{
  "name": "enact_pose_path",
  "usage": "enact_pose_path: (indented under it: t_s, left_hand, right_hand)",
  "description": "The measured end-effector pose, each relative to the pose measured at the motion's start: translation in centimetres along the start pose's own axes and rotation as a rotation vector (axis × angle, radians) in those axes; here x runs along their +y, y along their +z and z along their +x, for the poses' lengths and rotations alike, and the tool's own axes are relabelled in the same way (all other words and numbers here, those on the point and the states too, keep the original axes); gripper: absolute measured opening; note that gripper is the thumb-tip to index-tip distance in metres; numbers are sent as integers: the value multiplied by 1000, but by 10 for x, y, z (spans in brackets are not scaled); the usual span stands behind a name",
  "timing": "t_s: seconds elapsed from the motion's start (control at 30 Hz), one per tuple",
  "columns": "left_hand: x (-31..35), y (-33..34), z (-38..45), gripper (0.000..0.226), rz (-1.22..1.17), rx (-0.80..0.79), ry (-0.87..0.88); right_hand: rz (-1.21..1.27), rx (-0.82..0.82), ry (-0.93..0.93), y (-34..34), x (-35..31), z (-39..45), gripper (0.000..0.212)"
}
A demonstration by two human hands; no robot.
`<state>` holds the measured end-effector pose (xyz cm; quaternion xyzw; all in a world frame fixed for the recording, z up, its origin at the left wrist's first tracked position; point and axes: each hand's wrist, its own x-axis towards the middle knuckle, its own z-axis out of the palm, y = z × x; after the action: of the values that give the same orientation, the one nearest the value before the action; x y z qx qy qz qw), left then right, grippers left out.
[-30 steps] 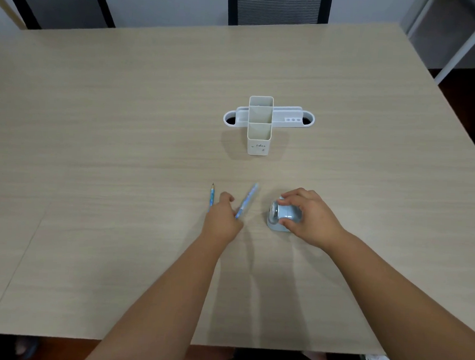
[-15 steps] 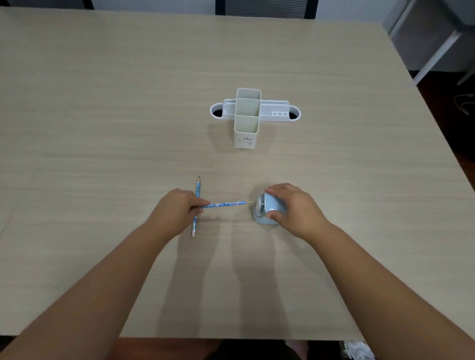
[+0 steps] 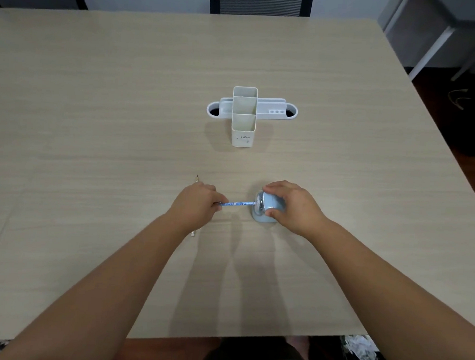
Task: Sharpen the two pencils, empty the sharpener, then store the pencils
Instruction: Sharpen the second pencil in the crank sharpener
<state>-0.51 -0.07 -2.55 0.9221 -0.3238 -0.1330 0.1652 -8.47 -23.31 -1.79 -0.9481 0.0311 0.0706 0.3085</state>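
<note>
1. The left hand (image 3: 198,205) pinches a blue pencil (image 3: 236,204) between its fingers (image 3: 220,202); the shaft runs level from those fingertips toward the right hand (image 3: 293,207), and its far end meets the front face of the sharpener (image 3: 265,209).
2. The right hand's fingers are closed over the top and sides of the pale blue sharpener, pressing it onto the worktop (image 3: 95,115). The metal front plate shows just beyond the left fingertips — whether the tip is already seated in the hole I cannot tell.
3. The second pencil (image 3: 196,180) lies on the worktop under the left hand, running toward and away from the person. Only its point, past the knuckles, and its tail end, behind the wrist, show.
4. The white organiser (image 3: 244,116) stands well beyond both sets of fingers, its upright compartments open and, as far as can be seen, holding nothing.
5. Judged from this, the first step is in hand — sharpening the first pencil — with the second pencil, the emptying and the storing all still to come.
6. The next move likely calls for pushing the pencil straight in along its own axis while the right fingers keep the sharpener from sliding or tipping; if it works by twisting, the left fingers must roll the shaft without bending it.
</note>
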Motion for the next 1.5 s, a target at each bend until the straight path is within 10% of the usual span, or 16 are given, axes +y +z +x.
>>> enact_pose_path:
  t_s: [0.57, 0.77, 0.97, 1.23, 1.5]
  left_hand:
    - [19, 3, 12, 22, 7, -65, -16]
    - [16, 3, 8, 37, 59, -38, -60]
    - [45, 3, 14, 61, 48, 80, 5]
    - [97, 21, 46, 66, -37, -145, 63]
    - [94, 21, 48, 66, -31, -155, 79]
  right_hand:
    - [75, -21, -23, -4, 4, 2, 56]
    - [407, 194, 41, -15, 19, -24, 74]
    - [499, 183, 297, -3, 54, -60, 52]
    - [614, 202, 398, 15, 59, -60, 19]
    - [288, 417, 33, 14, 56, -67, 10]
